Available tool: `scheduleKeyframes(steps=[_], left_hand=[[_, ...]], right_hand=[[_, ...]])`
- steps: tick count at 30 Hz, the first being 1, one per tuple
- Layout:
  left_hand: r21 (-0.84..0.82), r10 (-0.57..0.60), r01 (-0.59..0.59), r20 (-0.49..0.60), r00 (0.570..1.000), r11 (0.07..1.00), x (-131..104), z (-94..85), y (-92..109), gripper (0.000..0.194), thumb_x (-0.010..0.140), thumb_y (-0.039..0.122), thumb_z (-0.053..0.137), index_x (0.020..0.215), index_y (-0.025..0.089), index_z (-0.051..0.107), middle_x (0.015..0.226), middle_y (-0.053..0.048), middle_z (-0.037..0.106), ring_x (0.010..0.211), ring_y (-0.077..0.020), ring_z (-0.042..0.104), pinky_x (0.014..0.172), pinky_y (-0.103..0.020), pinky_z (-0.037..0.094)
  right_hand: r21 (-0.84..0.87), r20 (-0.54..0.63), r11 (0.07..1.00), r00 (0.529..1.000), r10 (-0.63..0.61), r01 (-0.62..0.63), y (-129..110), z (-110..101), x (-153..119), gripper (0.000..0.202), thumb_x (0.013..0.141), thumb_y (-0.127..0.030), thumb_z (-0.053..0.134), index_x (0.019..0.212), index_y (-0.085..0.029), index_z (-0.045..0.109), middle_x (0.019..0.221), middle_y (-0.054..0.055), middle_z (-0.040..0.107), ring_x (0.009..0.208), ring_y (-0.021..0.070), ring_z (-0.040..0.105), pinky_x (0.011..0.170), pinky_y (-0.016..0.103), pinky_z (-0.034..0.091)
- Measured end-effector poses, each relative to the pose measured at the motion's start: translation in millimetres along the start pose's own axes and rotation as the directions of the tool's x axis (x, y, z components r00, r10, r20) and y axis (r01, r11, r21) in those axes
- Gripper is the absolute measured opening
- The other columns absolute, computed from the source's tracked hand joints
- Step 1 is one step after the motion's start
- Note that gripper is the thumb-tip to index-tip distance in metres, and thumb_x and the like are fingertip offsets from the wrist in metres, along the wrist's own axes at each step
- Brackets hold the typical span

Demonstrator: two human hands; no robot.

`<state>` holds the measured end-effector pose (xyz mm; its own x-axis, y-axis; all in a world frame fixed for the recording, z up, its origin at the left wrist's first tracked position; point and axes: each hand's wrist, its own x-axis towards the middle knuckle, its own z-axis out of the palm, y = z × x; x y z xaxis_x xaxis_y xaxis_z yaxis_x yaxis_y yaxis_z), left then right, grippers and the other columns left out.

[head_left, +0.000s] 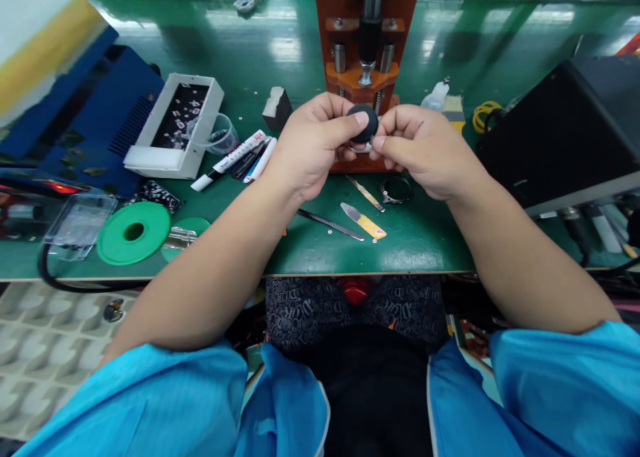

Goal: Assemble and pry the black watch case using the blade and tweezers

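Between thumb and fingers, my left hand (317, 140) holds a round black disc (367, 125) in front of the orange press (363, 37). My right hand (425, 147) is closed at the disc's lower right edge, thumb and fingertips pinched together; what they pinch is too small to make out. Below the hands on the green bench lie a yellow-handled blade (364, 221), a small knife (367, 193), dark tweezers (333, 223) and a round watch case (396, 189).
At left stand a white box of small parts (200, 133), a clear cup (220, 135), markers (235, 155) and a green spool (134, 233). A black box (560, 123) is at right, near a small bottle (437, 95). The bench's front edge (370, 274) runs below my forearms.
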<state>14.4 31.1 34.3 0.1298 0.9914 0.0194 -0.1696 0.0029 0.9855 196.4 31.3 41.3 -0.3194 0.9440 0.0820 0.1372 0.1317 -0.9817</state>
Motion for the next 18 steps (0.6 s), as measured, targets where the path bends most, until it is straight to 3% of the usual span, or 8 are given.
scheduleKeyframes(steps=[9, 18], left_hand=[[-0.027, 0.041, -0.042, -0.045, 0.998, 0.999, -3.8, 5.3, 4.2, 0.026, 0.089, 0.016, 0.084, 0.084, 0.019, 0.058, 0.073, 0.002, 0.067, 0.063, -0.0092, 0.065, 0.056, -0.019, 0.047], [0.025, 0.056, -0.054, -0.071, 0.996, 0.998, -3.9, 8.4, 4.4, 0.024, 0.093, 0.010, 0.077, 0.083, 0.019, 0.056, 0.071, 0.003, 0.067, 0.061, -0.0080, 0.064, 0.055, -0.017, 0.047]], right_hand=[[-0.009, -0.019, 0.998, 0.997, -0.068, 0.068, 4.3, -0.9, 2.0, 0.025, 0.094, 0.005, 0.065, 0.082, -0.017, 0.067, 0.076, -0.002, 0.070, 0.060, 0.0091, 0.054, 0.055, 0.021, 0.038], [0.003, -0.068, 0.999, 0.997, -0.042, 0.042, 3.1, 0.0, 0.9, 0.030, 0.093, 0.011, 0.065, 0.081, -0.016, 0.066, 0.075, -0.001, 0.070, 0.059, 0.0089, 0.054, 0.054, 0.021, 0.037]])
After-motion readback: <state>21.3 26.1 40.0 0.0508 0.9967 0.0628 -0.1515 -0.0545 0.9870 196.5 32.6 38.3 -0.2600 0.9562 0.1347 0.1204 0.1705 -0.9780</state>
